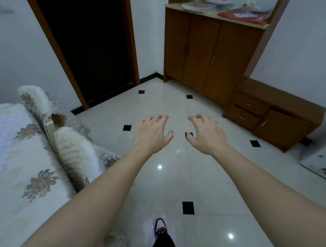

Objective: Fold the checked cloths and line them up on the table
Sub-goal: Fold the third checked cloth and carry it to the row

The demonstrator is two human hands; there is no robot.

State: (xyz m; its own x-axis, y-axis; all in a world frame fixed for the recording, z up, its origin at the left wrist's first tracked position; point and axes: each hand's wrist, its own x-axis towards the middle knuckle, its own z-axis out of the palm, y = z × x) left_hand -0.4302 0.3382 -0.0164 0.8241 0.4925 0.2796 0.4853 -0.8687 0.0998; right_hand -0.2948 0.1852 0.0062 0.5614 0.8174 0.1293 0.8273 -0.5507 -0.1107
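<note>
My left hand (152,134) and my right hand (207,133) are stretched out in front of me over the tiled floor, palms down, fingers loosely curled, holding nothing. Far ahead, on top of the wooden cabinet (207,53), lie cloths: a red one (245,15) and a pale folded pile (198,6) with something dark beside it. They are blurred, so I cannot tell which are checked. Both hands are well short of the cabinet top.
A bed with a floral cover (21,165) and fluffy footboard (74,154) stands at my left. A dark doorway (93,48) is ahead left. A low wooden drawer unit (273,117) sits at the right. My foot (160,228) shows on the glossy floor (167,104).
</note>
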